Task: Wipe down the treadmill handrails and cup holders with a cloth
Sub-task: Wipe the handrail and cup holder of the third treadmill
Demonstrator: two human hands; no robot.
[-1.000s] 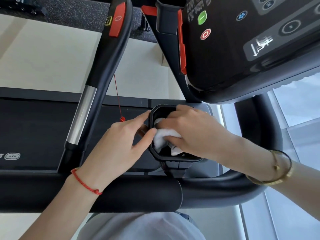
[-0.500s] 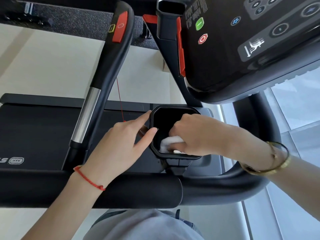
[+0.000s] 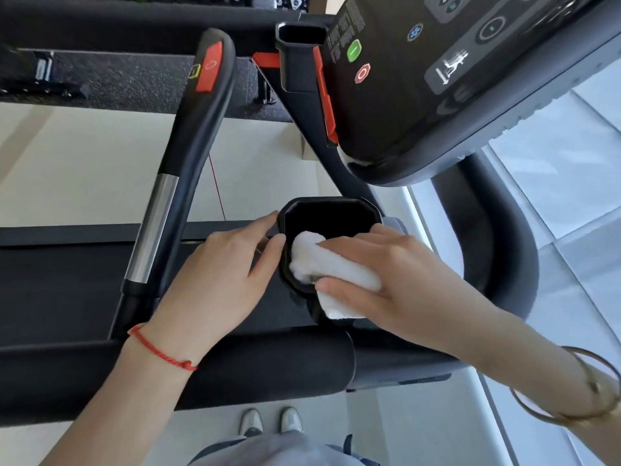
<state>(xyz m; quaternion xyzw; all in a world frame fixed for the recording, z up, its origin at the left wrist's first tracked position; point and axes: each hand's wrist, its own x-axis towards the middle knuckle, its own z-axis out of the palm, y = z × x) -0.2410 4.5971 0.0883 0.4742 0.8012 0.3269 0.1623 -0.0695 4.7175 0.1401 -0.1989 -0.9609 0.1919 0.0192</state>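
The right hand (image 3: 386, 274) is gripping the cloth (image 3: 332, 274) at the cup holder (image 3: 331, 210), while the left hand (image 3: 218, 274), fingers fairly straight, is steadying its rim. The cloth may be missing the holder's bottom.

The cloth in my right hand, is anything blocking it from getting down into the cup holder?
Nothing visible does. The right hand holds the cloth over the cup holder's near rim, and the dark opening beyond it looks bare. The left hand only touches the outer left rim.
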